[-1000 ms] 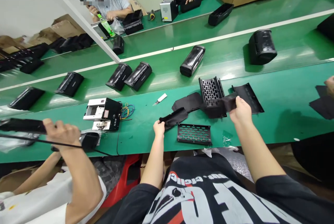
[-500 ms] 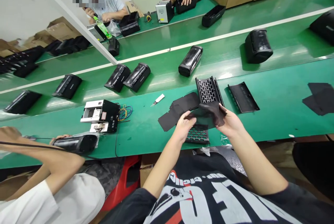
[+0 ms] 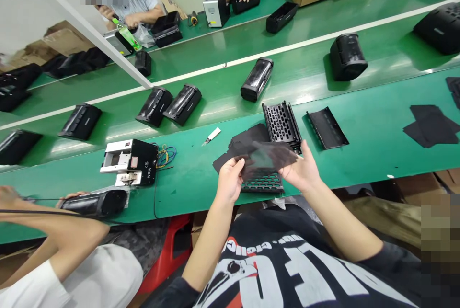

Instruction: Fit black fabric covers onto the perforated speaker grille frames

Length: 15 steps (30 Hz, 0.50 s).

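A thin, see-through black mesh sheet is stretched between my hands above the bench. My left hand pinches its left end between thumb and fingers. At the right end, my right hand holds the sheet on its fingers, thumb raised. Below the sheet lies a black perforated grille panel, partly covered. Just beyond my hands sits a stack of black grille panels. To its left is a fanned pile of black sheets, and to its right a curved black panel.
More black sheets lie at the right. A white-handled cutter and a black-and-white machine are to the left. Black speaker-like housings stand on the green conveyor. A co-worker's arm is at lower left.
The mesh sheet was bunched and folded; now it is spread flatter, its left end drawn leftward by my left hand. The right thumb has lifted. The view has shifted slightly.
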{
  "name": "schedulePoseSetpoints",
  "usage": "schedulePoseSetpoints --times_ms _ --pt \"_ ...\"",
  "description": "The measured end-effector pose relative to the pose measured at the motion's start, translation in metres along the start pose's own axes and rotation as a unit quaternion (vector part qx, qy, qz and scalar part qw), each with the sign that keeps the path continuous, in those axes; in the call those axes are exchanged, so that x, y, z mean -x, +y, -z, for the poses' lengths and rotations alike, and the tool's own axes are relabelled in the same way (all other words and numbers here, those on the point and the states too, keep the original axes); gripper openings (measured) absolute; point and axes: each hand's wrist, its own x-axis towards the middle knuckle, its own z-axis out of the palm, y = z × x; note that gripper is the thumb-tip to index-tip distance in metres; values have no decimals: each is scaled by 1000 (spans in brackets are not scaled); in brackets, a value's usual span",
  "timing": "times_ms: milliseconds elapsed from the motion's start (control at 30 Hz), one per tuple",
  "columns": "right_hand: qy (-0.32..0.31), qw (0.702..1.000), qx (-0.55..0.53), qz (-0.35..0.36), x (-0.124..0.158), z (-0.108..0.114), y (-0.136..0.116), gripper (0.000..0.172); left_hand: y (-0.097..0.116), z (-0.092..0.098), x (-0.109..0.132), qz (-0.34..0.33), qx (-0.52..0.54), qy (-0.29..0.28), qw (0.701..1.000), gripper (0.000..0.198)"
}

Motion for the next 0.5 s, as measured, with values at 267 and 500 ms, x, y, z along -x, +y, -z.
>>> schedulePoseSetpoints --times_ms 267,500 --pt "115 987 116 -6 0 46 0 21 -37 52 -21 40 -242 77 966 33" --pt "199 858 469 69 6 80 -36 19 -84 91 -40 38 -416 170 893 26"
